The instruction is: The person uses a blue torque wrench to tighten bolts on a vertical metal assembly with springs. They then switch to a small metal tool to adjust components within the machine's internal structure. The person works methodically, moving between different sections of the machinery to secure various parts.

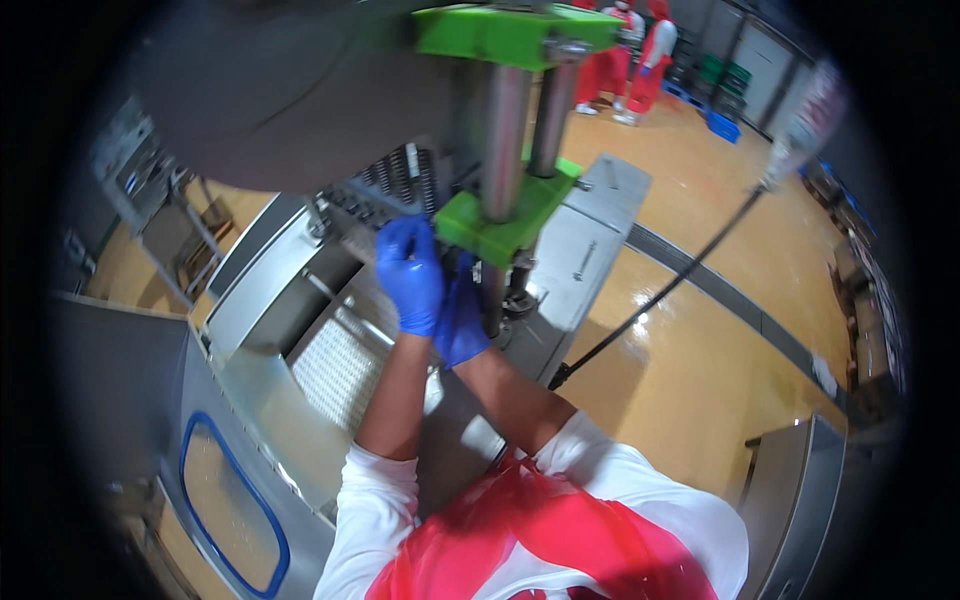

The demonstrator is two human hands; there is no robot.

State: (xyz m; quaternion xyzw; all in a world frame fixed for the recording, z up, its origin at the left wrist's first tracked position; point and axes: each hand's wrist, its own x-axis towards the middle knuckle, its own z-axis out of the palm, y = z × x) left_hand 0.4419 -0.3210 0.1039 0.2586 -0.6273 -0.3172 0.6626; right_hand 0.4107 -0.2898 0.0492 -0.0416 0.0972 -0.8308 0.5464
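Note:
Both my hands wear blue gloves and are inside a steel machine. My left hand (411,280) is closed, its fingers curled beside a row of dark metal springs or spiked parts (400,178); whatever it holds, if anything, is hidden. Just right of it is my right hand (462,318), below a green bracket (505,225) that clamps upright metal rods. Its fingers reach away from me between the left hand and the bracket, and their tips are hidden. Beneath my forearms lies a white textured plate or belt (342,372) in the machine.
A large dark rounded cover (300,100) overhangs from the upper left. A second green bracket (515,35) holds the rods higher up. To the right, a thin black pole (665,285) slants across the orange floor (690,350). Several people (650,55) in red and white stand far back.

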